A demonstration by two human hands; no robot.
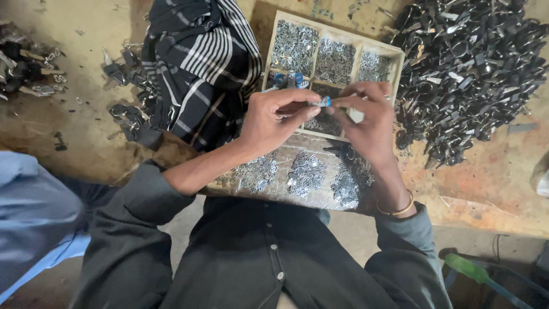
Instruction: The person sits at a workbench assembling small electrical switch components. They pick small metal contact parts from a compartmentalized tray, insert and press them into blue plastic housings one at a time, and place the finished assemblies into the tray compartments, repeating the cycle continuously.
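Both hands meet above a wooden compartment tray [400, 54] of small metal parts: the left hand [273, 120] and right hand [366, 117] each pinch a small blue-tipped metal piece [323, 102] between fingertips. A heap of black padlocks [469, 63] lies far right, a striped cloth [197, 63] far left.

No labels, signs or screens show in the head view. The nearest things to packaging are a shallow pale wooden tray [400, 56] split into compartments, standing at top centre beside a heap of dark metal parts and filled with small silvery pieces, and a sheet of clear plastic wrap [269, 191] stretched over the board below it, where more silvery pieces lie in three heaps. No printing can be made out on either.
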